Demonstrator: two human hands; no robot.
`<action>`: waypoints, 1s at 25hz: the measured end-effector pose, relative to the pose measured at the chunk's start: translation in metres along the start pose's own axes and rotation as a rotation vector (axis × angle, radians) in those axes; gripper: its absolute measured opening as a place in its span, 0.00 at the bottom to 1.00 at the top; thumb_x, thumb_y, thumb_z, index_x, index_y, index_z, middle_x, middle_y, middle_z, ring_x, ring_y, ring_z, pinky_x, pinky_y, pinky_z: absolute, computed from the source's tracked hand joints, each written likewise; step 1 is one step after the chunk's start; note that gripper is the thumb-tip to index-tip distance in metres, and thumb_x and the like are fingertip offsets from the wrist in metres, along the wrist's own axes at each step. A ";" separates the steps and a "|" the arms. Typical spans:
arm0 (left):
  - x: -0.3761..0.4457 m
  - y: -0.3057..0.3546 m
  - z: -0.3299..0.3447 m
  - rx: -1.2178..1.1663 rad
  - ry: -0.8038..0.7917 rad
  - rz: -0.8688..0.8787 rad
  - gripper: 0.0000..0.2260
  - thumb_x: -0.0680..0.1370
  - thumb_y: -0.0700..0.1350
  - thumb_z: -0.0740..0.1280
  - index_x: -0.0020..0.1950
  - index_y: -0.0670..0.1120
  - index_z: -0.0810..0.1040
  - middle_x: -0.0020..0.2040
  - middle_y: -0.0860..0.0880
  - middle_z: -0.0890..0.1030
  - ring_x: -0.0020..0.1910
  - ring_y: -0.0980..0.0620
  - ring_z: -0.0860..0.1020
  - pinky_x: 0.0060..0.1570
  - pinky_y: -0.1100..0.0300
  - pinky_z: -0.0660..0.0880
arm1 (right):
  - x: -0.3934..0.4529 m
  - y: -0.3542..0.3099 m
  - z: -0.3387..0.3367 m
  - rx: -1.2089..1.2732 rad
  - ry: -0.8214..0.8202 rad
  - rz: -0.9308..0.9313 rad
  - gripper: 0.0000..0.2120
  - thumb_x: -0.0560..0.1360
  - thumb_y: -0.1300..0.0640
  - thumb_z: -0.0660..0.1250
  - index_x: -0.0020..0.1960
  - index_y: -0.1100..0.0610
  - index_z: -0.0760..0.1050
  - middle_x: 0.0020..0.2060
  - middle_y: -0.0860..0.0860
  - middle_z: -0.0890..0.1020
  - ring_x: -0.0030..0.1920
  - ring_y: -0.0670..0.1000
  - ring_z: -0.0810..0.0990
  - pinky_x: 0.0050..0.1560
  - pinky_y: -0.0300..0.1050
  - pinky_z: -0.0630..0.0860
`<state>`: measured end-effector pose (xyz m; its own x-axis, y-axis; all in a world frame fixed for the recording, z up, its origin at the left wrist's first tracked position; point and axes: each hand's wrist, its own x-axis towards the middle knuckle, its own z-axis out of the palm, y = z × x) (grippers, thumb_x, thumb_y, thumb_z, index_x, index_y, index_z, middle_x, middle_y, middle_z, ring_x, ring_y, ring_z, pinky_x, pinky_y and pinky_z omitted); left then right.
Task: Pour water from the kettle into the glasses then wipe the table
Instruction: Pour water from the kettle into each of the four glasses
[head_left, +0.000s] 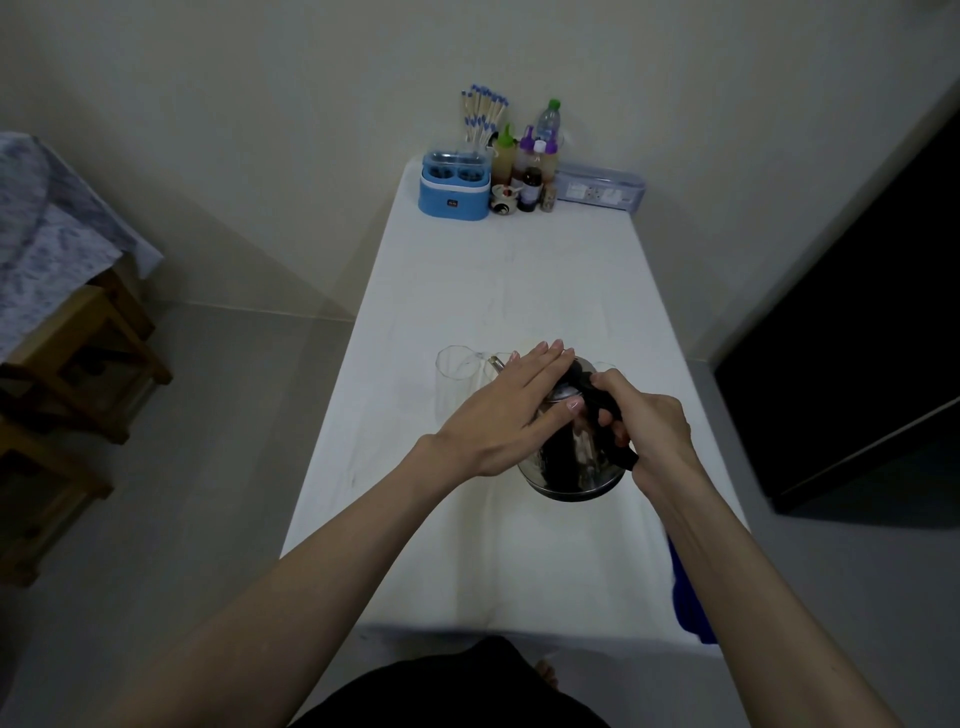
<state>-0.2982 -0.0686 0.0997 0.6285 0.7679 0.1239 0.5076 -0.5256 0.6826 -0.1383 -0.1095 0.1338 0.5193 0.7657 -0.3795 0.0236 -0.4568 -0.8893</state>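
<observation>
Glass (456, 382), left: thin, clear, breakable. Left hand (506, 410) lies flat, fingers straight, steadying the lid. Kettle (569, 441), mid-counter (519, 291): polished steel, likely heavy and slippery; tilted, spout toward that glass. Right hand (641, 431) is curled round the black handle, the proper hold.

kettle (569, 457): 1 | glasses: 2 (457, 384) (605, 370) | hands: 2 (511, 410) (644, 421) | blue cloth (688, 597): 1

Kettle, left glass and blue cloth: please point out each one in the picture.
kettle (571, 467), head view, on its shiny steel body.
left glass (457, 384), head view, on its clear wall.
blue cloth (691, 603), head view, on its visible strip at the table's right edge.
</observation>
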 end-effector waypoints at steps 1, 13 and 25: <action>0.000 0.000 0.000 0.000 -0.001 0.000 0.28 0.83 0.57 0.52 0.80 0.47 0.53 0.81 0.50 0.53 0.79 0.58 0.47 0.77 0.59 0.42 | 0.000 0.000 0.000 -0.001 0.001 0.001 0.16 0.64 0.44 0.74 0.32 0.58 0.79 0.27 0.51 0.78 0.29 0.51 0.71 0.41 0.48 0.73; 0.002 0.000 -0.003 0.003 -0.006 0.004 0.29 0.82 0.58 0.51 0.80 0.47 0.53 0.81 0.50 0.53 0.79 0.58 0.47 0.77 0.59 0.42 | -0.001 -0.003 -0.001 -0.003 -0.003 -0.001 0.16 0.65 0.44 0.73 0.33 0.58 0.78 0.27 0.50 0.78 0.28 0.50 0.71 0.40 0.47 0.72; 0.003 -0.004 -0.007 0.014 -0.003 0.012 0.27 0.83 0.57 0.52 0.80 0.47 0.54 0.81 0.50 0.53 0.79 0.58 0.47 0.77 0.60 0.42 | -0.001 -0.005 0.004 0.003 -0.003 -0.002 0.16 0.65 0.45 0.73 0.32 0.57 0.78 0.27 0.50 0.78 0.28 0.50 0.70 0.39 0.46 0.71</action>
<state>-0.3026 -0.0618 0.1017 0.6360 0.7606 0.1302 0.5082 -0.5398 0.6711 -0.1423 -0.1063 0.1376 0.5164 0.7681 -0.3786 0.0221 -0.4540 -0.8907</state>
